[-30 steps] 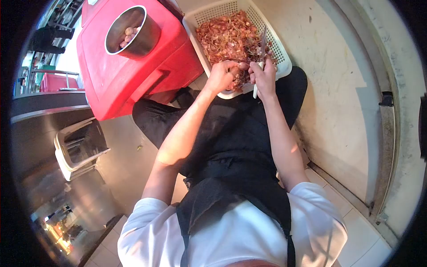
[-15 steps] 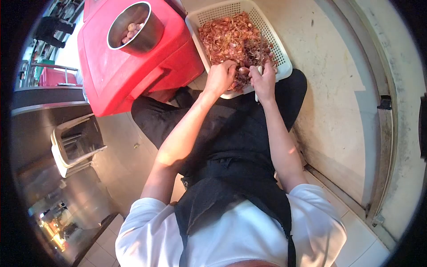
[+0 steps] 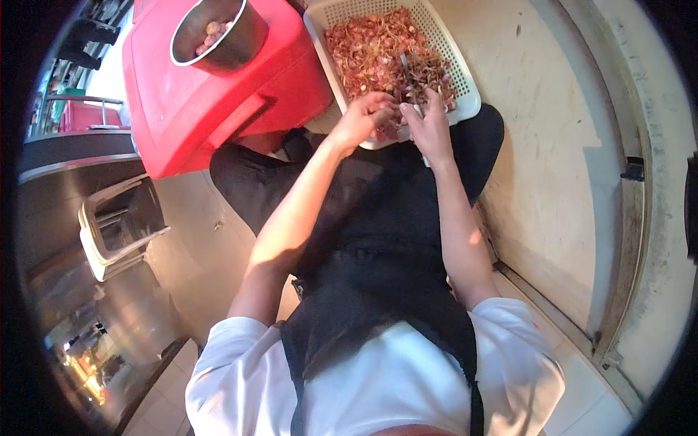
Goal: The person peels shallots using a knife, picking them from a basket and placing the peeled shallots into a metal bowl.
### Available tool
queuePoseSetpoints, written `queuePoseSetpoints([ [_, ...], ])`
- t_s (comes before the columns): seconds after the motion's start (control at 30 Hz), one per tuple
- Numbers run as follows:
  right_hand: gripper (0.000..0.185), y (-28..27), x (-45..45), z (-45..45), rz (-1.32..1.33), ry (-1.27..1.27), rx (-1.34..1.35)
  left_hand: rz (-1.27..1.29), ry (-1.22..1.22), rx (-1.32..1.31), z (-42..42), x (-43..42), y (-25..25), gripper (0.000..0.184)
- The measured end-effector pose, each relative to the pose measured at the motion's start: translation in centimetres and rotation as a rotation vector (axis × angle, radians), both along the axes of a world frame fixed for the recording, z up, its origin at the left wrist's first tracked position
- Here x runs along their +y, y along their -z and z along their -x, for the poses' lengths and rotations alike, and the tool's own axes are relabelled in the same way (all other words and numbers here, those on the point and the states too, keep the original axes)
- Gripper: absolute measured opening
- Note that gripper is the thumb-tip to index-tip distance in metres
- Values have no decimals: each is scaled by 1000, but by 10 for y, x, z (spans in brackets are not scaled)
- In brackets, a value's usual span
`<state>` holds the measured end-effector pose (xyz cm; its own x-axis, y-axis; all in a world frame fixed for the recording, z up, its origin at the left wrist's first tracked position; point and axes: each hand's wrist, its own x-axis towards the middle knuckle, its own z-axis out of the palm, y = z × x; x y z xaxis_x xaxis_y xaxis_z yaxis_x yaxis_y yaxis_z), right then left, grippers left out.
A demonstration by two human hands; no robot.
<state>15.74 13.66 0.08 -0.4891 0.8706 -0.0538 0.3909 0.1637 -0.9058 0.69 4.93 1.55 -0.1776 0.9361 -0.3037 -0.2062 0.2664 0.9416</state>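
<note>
A white perforated plastic basket sits at my knees, filled with small reddish shallots and their loose papery skins. Over its near edge, my left hand has its fingers curled together; whatever is between them is blurred. Close beside it on the right, my right hand is closed around a small knife. The knife's thin blade points away from me over the shallots, and the pale handle end shows below my palm. Dark skins lie between and beyond the two hands.
Left of the basket stands a red plastic container with a metal pot on top, holding several peeled shallots. A pale wall panel rises on the right. A white stool-like item is at the left.
The shallot that showed between my hands is no longer clearly visible. My left fingers have loosened and shifted slightly, and the knife blade has swung left. The view has tilted a little.
</note>
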Motion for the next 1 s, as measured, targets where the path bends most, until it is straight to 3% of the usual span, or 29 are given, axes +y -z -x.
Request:
queuePoseSetpoints([
  [0.03, 64, -4, -3, -3, -34, -28, -58, 62, -135, -28, -2, -4, 7, 28],
  [0.1, 68, -24, -8, -14, -111, -99, -313, 134, -262, -383, 5, -8, 19, 28],
  [0.13, 67, -39, -13, -14, -3, -110, -391, 120, -236, -409, 8, -10, 22, 22],
  [0.27, 68, -37, -25, -18, -53, -113, -232, 284, -2, -140, -12, -11, -4, 22],
  [0.37, 69, -42, -31, -15, -76, -116, -183, 271, 13, -158, -23, -6, -9, 23],
  [0.87, 71, -45, -38, -18, -99, -171, -153, 159, -302, -299, -18, 5, 14, 17],
  [1.0, 71, -47, -40, -22, -71, -178, -151, 170, -346, -313, -13, 6, 0, 18],
])
